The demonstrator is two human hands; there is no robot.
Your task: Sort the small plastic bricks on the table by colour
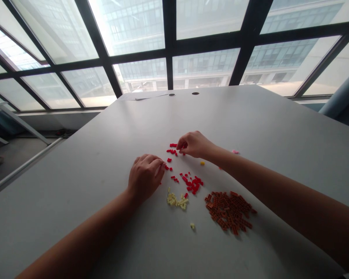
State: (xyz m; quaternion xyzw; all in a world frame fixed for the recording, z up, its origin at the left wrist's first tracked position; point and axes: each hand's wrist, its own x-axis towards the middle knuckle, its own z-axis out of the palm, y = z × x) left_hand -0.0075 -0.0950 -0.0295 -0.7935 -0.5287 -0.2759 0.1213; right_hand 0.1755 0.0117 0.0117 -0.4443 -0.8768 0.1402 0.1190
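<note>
Red bricks [189, 182], tiny ones, lie scattered across the middle of the grey table [279, 128], some loose toward the far side and a tighter clump nearer. The right hand [193, 144] rests at the far end of the scatter, fingers curled down and pressed together over a few red pieces; whether it pinches one I cannot tell. The left hand [145, 176] sits just left of the scatter, fingers bent, tips closed against the tabletop beside a red piece. Nearer lies a small pale yellow pile [177, 200], and right of it a larger orange-brown heap [229, 211]. Windows [139, 73] stand beyond the far edge.
</note>
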